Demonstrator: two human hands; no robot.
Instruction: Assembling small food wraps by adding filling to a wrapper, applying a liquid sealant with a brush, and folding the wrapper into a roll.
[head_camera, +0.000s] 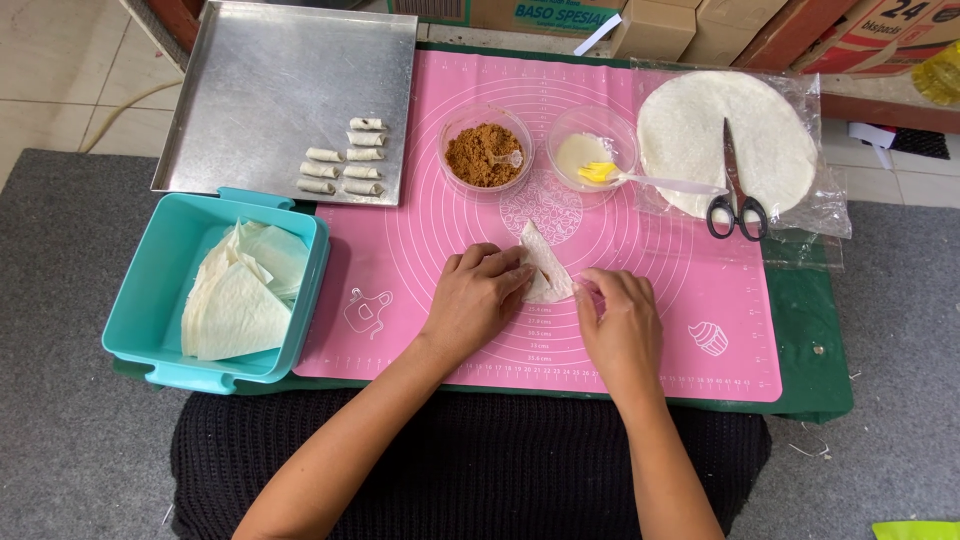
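Note:
A thin white triangular pastry wrapper lies on the pink silicone mat, its point facing away from me. My left hand presses its fingertips on the wrapper's left edge. Fingers of my right hand pinch the wrapper's lower right corner. Whatever sits inside the fold is hidden by my fingers.
A metal tray holds several small rolled pieces. A teal box holds cut wrappers. Behind stand a tub of brown filling, a bowl of white paste with a yellow brush, and scissors on round wrappers.

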